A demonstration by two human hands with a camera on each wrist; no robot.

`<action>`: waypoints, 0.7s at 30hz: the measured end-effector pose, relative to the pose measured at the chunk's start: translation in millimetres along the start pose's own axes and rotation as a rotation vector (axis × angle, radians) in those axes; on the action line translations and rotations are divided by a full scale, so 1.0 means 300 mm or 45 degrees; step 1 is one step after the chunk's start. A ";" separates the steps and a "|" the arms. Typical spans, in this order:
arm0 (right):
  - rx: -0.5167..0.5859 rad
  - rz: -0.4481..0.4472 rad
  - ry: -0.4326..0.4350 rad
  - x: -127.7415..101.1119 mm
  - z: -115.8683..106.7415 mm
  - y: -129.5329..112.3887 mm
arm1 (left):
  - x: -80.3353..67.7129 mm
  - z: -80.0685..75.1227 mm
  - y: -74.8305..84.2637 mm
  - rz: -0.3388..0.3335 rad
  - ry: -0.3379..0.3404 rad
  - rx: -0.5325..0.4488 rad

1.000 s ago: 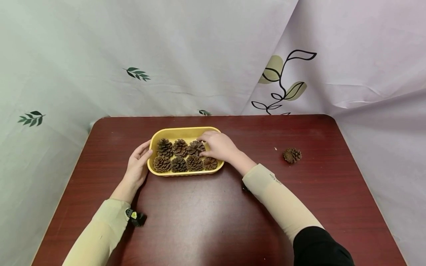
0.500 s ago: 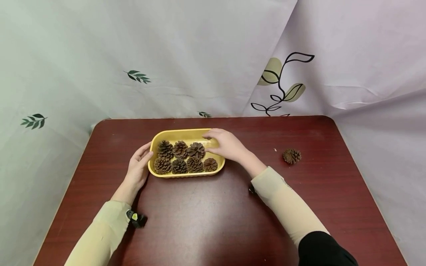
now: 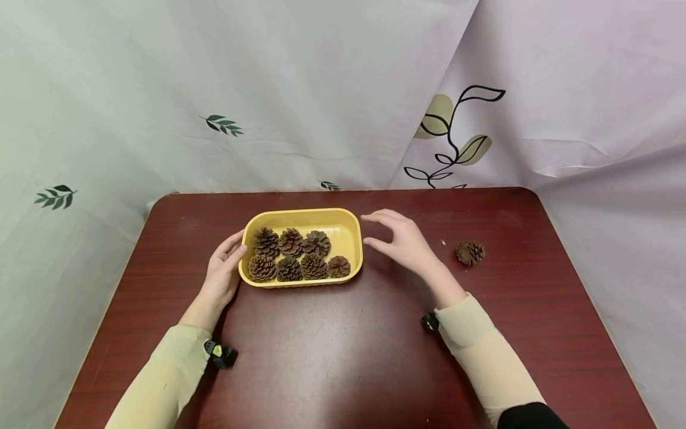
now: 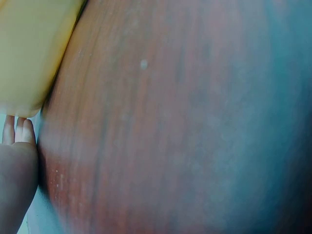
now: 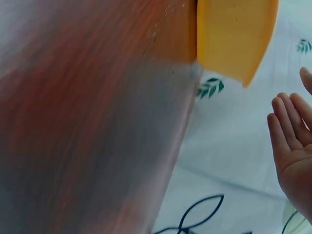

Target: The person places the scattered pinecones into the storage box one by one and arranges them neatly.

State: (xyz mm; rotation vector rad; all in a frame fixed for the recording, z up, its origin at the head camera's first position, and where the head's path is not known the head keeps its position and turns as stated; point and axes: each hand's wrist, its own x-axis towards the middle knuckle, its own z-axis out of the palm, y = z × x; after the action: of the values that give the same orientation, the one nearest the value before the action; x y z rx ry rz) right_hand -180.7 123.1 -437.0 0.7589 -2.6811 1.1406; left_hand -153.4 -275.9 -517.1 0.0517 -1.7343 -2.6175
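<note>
In the head view a yellow plastic tray with rounded ends stands on the table. Several brown pine cones lie in it in two rows, with bare floor at its back right. At the tray's left end my left hand holds the wall, its thumb at the rim. The left wrist view shows that hand's fingertips against the outside of the tray. My right hand is just off the tray's right end, thumb and fingers spread apart, with nothing between them. A single pine cone lies farther right on the table.
The dark red wooden table has a rounded back edge. Behind it hangs a pale cloth printed with leaves. A tiny white speck is near the single pine cone.
My right hand has let go of a pine cone in the tray's back row, lifted out and moved right, past the rim. My left hand stays at the left end.
</note>
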 end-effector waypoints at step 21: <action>-0.062 0.136 0.187 -0.162 -0.142 0.164 | -0.004 -0.004 -0.004 -0.011 0.003 0.007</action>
State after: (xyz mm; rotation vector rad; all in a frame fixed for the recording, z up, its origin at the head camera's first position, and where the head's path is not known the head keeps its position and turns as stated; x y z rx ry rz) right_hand -166.3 201.2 -453.3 0.5089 -2.6426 1.1033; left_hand -152.2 -276.5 -518.6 0.0625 -1.7449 -2.6177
